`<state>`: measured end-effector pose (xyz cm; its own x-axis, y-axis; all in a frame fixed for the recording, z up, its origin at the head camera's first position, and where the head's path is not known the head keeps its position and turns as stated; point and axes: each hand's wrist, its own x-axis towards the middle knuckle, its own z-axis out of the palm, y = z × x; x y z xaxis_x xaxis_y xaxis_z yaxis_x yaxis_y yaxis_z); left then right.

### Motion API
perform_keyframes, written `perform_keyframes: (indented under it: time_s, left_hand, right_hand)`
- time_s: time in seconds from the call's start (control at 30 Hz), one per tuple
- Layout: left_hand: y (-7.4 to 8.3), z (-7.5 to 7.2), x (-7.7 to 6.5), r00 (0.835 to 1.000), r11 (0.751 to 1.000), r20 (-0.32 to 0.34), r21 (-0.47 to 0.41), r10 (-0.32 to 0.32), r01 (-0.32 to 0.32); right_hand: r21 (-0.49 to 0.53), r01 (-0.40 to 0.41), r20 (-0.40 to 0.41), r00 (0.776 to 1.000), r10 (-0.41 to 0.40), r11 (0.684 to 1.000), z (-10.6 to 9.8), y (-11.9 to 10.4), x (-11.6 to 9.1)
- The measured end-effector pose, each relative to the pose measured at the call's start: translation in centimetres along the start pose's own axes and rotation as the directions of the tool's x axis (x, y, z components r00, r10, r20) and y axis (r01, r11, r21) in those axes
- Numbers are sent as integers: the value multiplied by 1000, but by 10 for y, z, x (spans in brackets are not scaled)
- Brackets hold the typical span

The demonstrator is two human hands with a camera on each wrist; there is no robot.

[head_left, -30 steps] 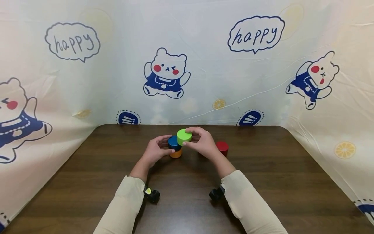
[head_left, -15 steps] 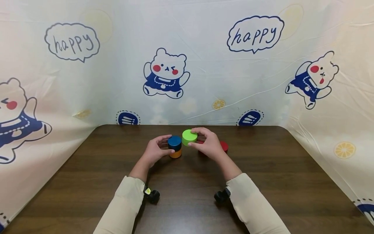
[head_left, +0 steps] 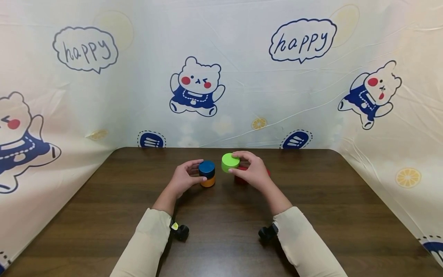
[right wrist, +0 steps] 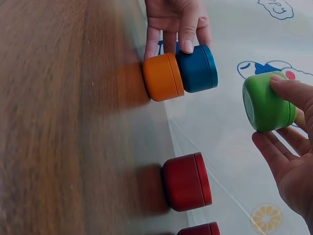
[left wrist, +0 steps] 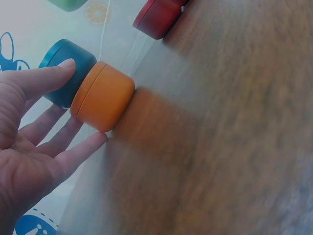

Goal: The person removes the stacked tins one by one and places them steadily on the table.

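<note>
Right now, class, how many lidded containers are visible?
5: blue container atop orange container; green container in right hand; red container and another red container on the table, both partly hidden in the head view.

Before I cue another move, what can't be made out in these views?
Rightmost red container: head view, mostly behind the right hand; right wrist view, cut off by the bottom edge.
Green container: left wrist view, mostly cut off by the top edge.
Left hand: left wrist view, some fingertips behind the blue container and orange container.
</note>
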<state>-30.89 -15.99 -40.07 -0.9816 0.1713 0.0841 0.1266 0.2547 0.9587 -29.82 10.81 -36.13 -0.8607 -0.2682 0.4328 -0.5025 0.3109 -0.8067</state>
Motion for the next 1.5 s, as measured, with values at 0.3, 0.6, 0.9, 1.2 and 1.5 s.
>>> perform_keyframes:
  time_s: [0.3, 0.6, 0.9, 1.2, 1.5]
  left_hand:
    - [-1, 0, 0, 1000, 1000, 2, 7, 0, 0]
    - [-1, -1, 0, 1000, 1000, -1, 15, -4, 4]
    - [16, 1, -9, 1000, 1000, 5, 16, -27, 27]
    - [28, 2, -16, 999, 999, 15, 26, -39, 38]
    - [-1, 0, 1, 999, 999, 6, 15, -33, 33]
  right_hand:
    - [-5, -20, -18, 1000, 20, 1000, -9, 4, -5]
    - [-15, -2, -34, 999, 2, 1000, -19, 8, -9]
    - [-23, -45, -50, 998, 44, 999, -29, 10, -15]
    - [-28, -73, -60, 996, 71, 997, -38, 12, -21]
    - [-4, -90, -77, 993, 89, 996, -45, 21, -25]
